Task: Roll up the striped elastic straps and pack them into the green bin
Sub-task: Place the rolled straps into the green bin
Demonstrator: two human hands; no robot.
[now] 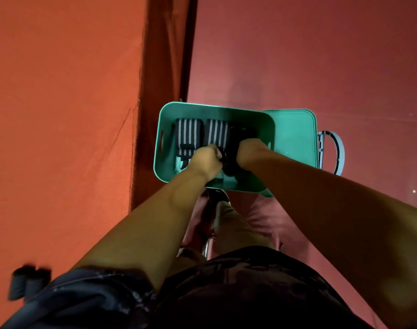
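Left-hand fingers (217, 155) curled tight, pinching the near end of a dark rolled elastic strap (229, 162) down in the bin. Left hand (206, 161) fist-like, knuckles up, over the bin's near middle. Right-hand fingers hidden in the bin's shadow behind the back of the right hand (249, 153); cannot tell whether clamped or apart. Right hand against the right side of the same dark strap, strap between both hands. Stripes on it unreadable in the shade. Left of it, two black-and-grey striped elastic strap rolls, left striped roll (188, 135) and middle striped roll (217, 134), side by side and touching, towards the far wall. All three in a row inside the mint-green plastic bin (162, 129), rounded corners, slot handle in its left wall. Matching green flat lid (295, 138) just beside the bin on the right, left edge hidden behind the bin's rim. Pale blue curved handle (340, 150) past the lid. Orange-red cloth (60, 115) to the left, dark red surface (321, 55) beyond and to the right. Blurred dark ribbed rolls (24, 282) at lower left on the cloth.
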